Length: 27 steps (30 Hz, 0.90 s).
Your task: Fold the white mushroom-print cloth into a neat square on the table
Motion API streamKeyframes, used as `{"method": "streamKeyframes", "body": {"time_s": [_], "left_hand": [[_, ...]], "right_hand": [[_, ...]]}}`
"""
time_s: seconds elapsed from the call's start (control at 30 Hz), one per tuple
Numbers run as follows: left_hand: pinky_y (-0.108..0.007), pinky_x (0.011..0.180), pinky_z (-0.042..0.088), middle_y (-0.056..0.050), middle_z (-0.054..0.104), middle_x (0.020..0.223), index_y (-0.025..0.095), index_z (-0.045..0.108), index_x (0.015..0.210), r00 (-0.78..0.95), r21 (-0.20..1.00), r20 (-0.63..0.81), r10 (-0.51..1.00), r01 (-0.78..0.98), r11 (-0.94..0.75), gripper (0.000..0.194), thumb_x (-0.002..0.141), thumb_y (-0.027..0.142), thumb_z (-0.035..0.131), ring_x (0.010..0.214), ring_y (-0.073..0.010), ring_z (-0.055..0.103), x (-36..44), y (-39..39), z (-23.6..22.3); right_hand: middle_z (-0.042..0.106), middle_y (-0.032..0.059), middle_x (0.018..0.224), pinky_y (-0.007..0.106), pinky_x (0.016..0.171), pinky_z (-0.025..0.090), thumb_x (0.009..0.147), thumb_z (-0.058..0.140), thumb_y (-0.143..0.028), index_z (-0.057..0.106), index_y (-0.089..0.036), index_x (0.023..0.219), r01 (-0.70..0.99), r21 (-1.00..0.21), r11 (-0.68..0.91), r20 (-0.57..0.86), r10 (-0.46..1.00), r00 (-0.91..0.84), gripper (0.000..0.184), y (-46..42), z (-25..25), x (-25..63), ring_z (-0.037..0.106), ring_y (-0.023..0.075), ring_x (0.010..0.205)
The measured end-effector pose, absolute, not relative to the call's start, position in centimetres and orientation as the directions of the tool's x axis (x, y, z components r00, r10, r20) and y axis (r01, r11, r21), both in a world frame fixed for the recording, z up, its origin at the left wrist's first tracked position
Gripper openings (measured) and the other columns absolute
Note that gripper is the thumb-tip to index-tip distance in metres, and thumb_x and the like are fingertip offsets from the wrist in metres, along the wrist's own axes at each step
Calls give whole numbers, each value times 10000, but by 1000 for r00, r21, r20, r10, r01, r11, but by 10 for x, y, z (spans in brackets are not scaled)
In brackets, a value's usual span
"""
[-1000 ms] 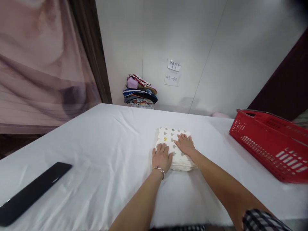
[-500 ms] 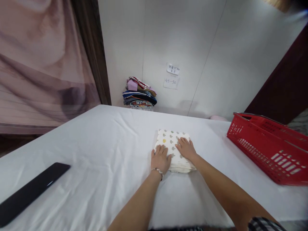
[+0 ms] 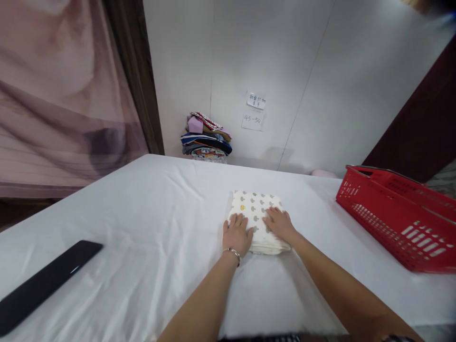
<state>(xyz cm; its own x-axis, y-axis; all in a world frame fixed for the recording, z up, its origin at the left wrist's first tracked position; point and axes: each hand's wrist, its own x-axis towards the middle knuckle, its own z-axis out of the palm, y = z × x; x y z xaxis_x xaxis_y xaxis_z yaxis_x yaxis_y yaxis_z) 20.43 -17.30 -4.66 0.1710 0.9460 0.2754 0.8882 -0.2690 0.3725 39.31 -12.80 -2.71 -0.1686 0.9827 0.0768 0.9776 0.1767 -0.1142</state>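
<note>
A folded white cloth (image 3: 255, 209) with small grey printed shapes and one yellow one lies as a thick square on the white-covered table (image 3: 135, 213). My left hand (image 3: 237, 235) rests on its near left corner, fingers stretched out, a bracelet at the wrist. On its right side lies my right hand (image 3: 280, 223), palm down with the fingers spread. Several layers show along the cloth's near edge. Neither hand grips the cloth; both touch it from above.
To the right stands a red plastic basket (image 3: 388, 209). A long black object (image 3: 50, 280) lies at the left. Behind the table's far edge rises a stack of folded clothes (image 3: 206, 137), beside paper notes (image 3: 253, 120) on the wall. A pinkish curtain (image 3: 64, 95) hangs at left.
My right hand has slid slightly toward the right and nearer edge of the cloth. My left hand and the cloth look nearly the same.
</note>
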Motion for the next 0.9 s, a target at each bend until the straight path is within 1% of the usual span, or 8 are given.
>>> {"method": "streamKeyframes", "body": {"time_s": [0.07, 0.13, 0.4, 0.57, 0.67, 0.73, 0.8, 0.9], "left_hand": [[-496, 1042, 204, -30, 414, 1377, 245, 493, 1219, 172, 369, 279, 945, 889, -271, 404, 871, 398, 355, 1299, -237, 261, 204, -173, -47], [-495, 1042, 205, -28, 413, 1378, 250, 491, 1224, 170, 366, 285, 943, 890, -271, 407, 873, 401, 350, 1298, -237, 263, 204, -173, -47], [-483, 1036, 223, -22, 423, 1372, 256, 501, 1217, 159, 366, 284, 946, 893, -260, 401, 874, 396, 350, 1292, -224, 280, 204, -174, -44], [-462, 1047, 218, -13, 447, 1353, 263, 507, 1214, 130, 379, 300, 945, 893, -243, 396, 870, 391, 360, 1290, -214, 287, 203, -174, -48], [-440, 1046, 232, -5, 471, 1334, 263, 519, 1203, 111, 383, 312, 944, 894, -232, 388, 870, 376, 357, 1281, -203, 305, 201, -174, -50], [-431, 1044, 241, 0, 481, 1325, 265, 526, 1195, 101, 385, 313, 944, 895, -224, 380, 870, 367, 357, 1277, -198, 314, 201, -174, -51], [-426, 1046, 244, 1, 484, 1322, 268, 531, 1189, 97, 382, 314, 945, 898, -219, 374, 868, 362, 364, 1276, -196, 316, 201, -174, -51], [-426, 1046, 245, -5, 485, 1322, 267, 540, 1181, 90, 372, 315, 945, 904, -210, 370, 865, 360, 372, 1274, -198, 321, 202, -174, -50]], "right_hand": [[355, 73, 1399, 464, 1008, 167, 900, 283, -422, 433, -226, 1266, 981, -116, 156, 119, 983, -142, 441, -136, -33, 395, 224, 233, 1301], [322, 63, 1421, 456, 1009, 172, 905, 274, -413, 424, -228, 1275, 981, -114, 156, 125, 982, -141, 441, -140, -36, 394, 182, 228, 1319], [294, 60, 1439, 463, 1017, 157, 899, 279, -414, 413, -227, 1292, 983, -132, 130, 70, 990, -121, 456, -138, -33, 391, 167, 229, 1328], [324, 55, 1424, 460, 1022, 160, 886, 320, -388, 449, -241, 1263, 973, -181, 141, 85, 988, -128, 425, -138, -26, 390, 180, 217, 1328], [365, 59, 1402, 458, 1025, 168, 872, 346, -381, 478, -235, 1251, 961, -260, 96, 11, 995, -96, 427, -141, -17, 391, 230, 228, 1313], [403, 52, 1377, 466, 1026, 168, 871, 343, -381, 491, -246, 1240, 953, -291, 89, -4, 995, -95, 420, -150, -15, 392, 262, 234, 1299], [414, 44, 1370, 473, 1031, 151, 875, 341, -384, 489, -258, 1239, 950, -277, 144, 49, 990, -136, 413, -163, -19, 392, 267, 236, 1296], [392, 38, 1389, 450, 1048, 112, 892, 313, -363, 470, -254, 1259, 945, -214, 246, 182, 961, -209, 414, -183, -31, 391, 251, 220, 1304]]}}
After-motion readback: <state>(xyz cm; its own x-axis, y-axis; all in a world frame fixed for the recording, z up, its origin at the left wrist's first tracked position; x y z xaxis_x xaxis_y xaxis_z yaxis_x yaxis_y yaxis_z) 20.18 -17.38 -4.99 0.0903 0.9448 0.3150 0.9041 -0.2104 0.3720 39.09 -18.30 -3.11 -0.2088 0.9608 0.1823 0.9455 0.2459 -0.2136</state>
